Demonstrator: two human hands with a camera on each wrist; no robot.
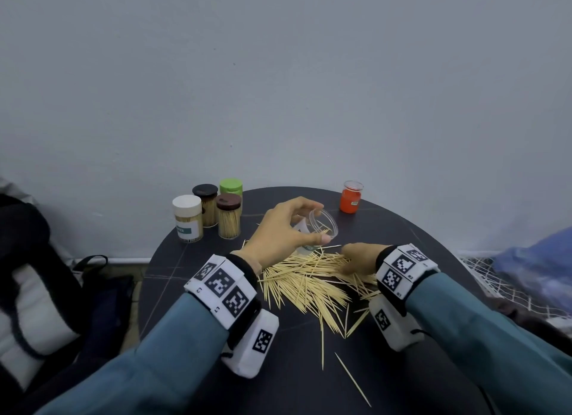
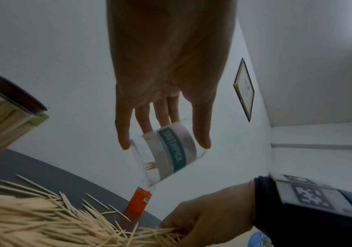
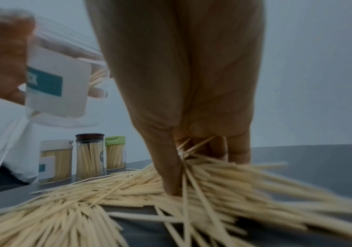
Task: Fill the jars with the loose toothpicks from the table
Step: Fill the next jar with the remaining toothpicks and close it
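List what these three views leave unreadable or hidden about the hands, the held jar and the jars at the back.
- Right hand fingertips: head view, hidden under the hand; right wrist view, buried in the toothpick pile and blurred.
- Clear jar in the left hand: how many toothpicks it holds, only a few tips show.
- White-lidded jar label: too small in head view.
- Orange jar: contents unclear.
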